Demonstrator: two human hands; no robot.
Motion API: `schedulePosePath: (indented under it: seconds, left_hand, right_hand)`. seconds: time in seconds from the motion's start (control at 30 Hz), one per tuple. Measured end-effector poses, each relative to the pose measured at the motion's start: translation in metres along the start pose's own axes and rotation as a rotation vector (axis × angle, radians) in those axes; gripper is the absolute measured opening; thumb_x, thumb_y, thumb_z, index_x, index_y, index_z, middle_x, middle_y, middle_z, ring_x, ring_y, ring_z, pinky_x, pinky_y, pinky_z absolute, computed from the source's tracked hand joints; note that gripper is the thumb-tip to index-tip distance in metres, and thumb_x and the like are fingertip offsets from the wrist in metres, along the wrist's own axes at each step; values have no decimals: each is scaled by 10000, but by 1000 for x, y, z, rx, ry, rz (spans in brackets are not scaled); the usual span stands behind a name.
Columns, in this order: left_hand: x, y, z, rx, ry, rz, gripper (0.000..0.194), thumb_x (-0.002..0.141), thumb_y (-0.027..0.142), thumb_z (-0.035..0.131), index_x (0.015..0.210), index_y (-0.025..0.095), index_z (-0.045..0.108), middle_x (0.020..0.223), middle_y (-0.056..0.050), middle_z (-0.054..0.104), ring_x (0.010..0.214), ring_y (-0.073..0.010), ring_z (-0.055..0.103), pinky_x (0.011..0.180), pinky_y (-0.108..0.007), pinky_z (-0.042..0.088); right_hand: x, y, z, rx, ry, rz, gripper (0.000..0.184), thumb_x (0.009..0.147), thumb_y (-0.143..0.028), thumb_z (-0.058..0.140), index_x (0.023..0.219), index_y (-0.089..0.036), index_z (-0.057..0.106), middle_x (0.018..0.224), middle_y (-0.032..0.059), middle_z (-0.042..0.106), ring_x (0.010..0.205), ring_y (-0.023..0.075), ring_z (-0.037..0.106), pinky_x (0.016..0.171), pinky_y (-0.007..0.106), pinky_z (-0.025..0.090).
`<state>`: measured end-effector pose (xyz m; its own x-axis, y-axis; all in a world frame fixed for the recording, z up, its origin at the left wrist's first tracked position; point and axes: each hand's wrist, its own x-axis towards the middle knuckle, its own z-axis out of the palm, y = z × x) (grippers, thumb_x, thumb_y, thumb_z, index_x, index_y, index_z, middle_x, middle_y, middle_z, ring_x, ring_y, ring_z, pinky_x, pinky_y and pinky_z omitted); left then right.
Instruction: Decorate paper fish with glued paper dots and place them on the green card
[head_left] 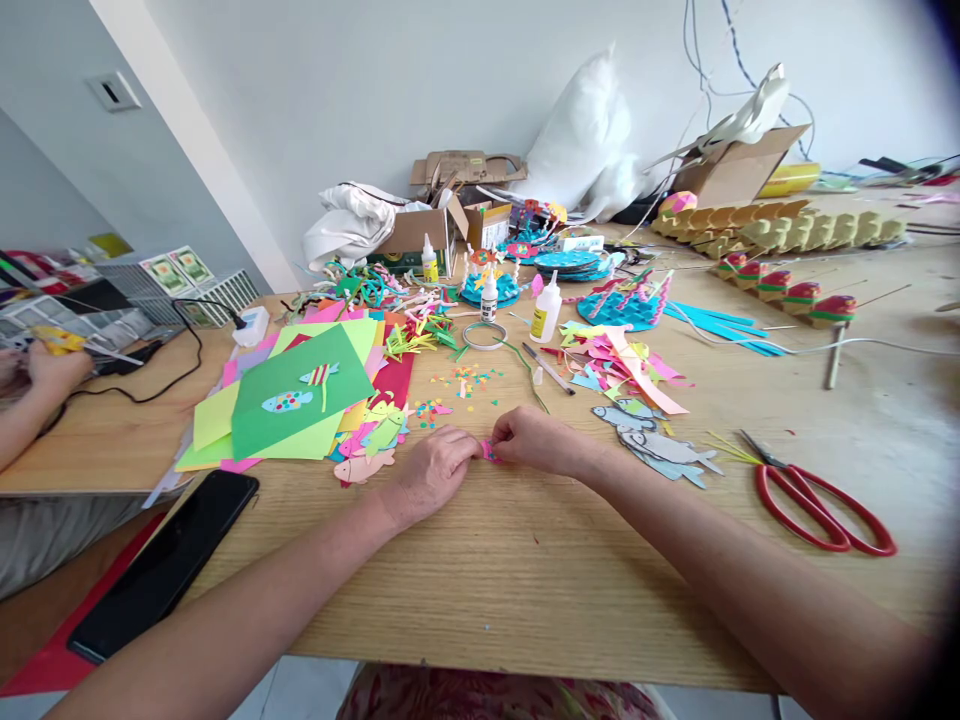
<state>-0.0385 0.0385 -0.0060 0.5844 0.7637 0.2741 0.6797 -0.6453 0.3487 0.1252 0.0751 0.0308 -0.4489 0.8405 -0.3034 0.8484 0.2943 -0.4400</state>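
A small pink paper piece [490, 451] with coloured specks lies low over the table, mostly hidden by my fingers. My left hand [439, 465] is closed, its fingertips at the left edge of the piece. From the other side, my right hand [529, 440] pinches it. Just behind are coloured paper dots [466, 378]. Left of my hands lie pink and green paper fish [365, 466]. To the right are grey-blue paper fish [667, 447]. Two decorated paper fish [287, 401] rest on a green sheet [247, 425].
Red-handled scissors [817, 510] lie at right, a black phone [165, 565] at left. Glue bottles [546, 310], a tape ring [485, 337], a pen [549, 369] and paper scraps [626, 360] stand or lie beyond my hands. Another person's hand [56, 375] holds something yellow at far left.
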Motion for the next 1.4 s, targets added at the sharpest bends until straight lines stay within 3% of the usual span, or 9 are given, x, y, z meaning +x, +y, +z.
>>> schedulePosePath:
  seconds: [0.43,0.67,0.73,0.83,0.97,1.17,1.4]
  left_hand:
    - [-1,0,0,9,14,57,295,782,30,348,895,167,583,835,-39,596,818,-144,536,752,-268,435]
    - [-2,0,0,-31,42,49,249,804,78,358,895,166,573,825,-47,590,788,-143,534,733,-276,434]
    - [-1,3,-4,-95,76,-10,177,804,130,403,841,159,574,808,-48,585,780,-146,526,719,-271,426]
    - [3,9,-11,-256,85,-208,117,774,196,469,759,157,578,775,-34,576,732,-137,517,643,-233,413]
    - [8,15,-15,-570,-13,-460,171,751,281,485,787,147,585,709,-6,564,619,-103,489,544,-198,381]
    - [11,23,-13,-947,-63,-537,183,704,306,521,747,133,560,631,24,485,568,-76,433,479,-178,340]
    - [13,23,-10,-988,-69,-559,163,695,284,506,712,123,531,613,21,465,549,-69,418,469,-175,330]
  right_hand:
    - [2,4,-7,50,-40,14,220,635,-220,505,736,-127,676,630,19,617,548,97,466,456,198,305]
    - [2,9,-2,261,-12,28,143,605,-241,529,603,-139,629,512,-23,509,499,74,395,443,192,285]
    - [-1,10,-1,385,6,17,114,598,-233,526,567,-146,594,480,-40,452,472,62,353,426,189,263]
    - [-9,8,-1,596,21,17,116,604,-255,512,566,-157,560,452,-60,374,431,51,280,395,195,205]
    - [-19,5,2,786,31,36,130,603,-280,504,605,-159,549,455,-71,330,415,46,237,389,203,169]
    - [-22,6,12,838,82,2,153,620,-301,503,626,-152,540,477,-69,347,421,46,240,393,207,162]
    - [-22,8,12,729,80,-11,156,651,-297,489,630,-151,541,472,-74,341,433,49,265,406,200,197]
